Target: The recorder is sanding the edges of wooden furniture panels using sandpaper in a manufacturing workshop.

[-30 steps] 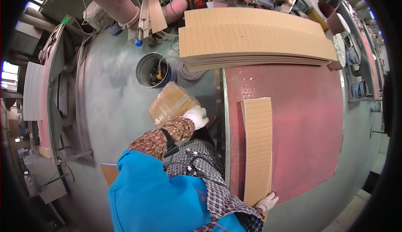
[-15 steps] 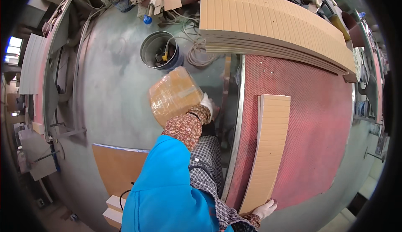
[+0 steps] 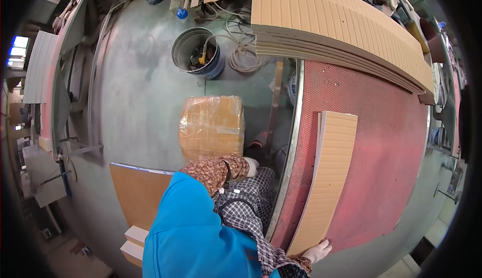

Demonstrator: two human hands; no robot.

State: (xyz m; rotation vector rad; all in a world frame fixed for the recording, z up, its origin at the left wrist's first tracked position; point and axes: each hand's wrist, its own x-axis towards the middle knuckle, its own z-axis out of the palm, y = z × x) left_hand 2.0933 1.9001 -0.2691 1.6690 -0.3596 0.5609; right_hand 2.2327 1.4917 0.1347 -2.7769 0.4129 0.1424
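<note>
In a white glove, my left hand (image 3: 252,167) is over my checked apron, just below a cardboard box (image 3: 213,126) wrapped in clear film and tape. It is apart from the box, and its fingers are mostly hidden. My right hand (image 3: 317,252), also gloved in white, bends round the near end of a narrow tan grooved panel (image 3: 332,170). Something small and dark reddish shows at its fingertips, too small to name. A second board edge shows under the panel's left side, and both lie lengthwise on the red mesh-textured tabletop (image 3: 384,177).
A stack of grooved panels (image 3: 336,14) spans the table's far end. On the floor stand a metal bucket (image 3: 215,67) with a yellow-fitted hose and a coiled hose (image 3: 246,63). A brown board (image 3: 138,192) and pale blocks (image 3: 133,248) are at lower left.
My left hand has let go of the box's right edge and drawn back toward my lap. The box has turned from a slant to nearly square. My right hand stays at the panel's near end.
</note>
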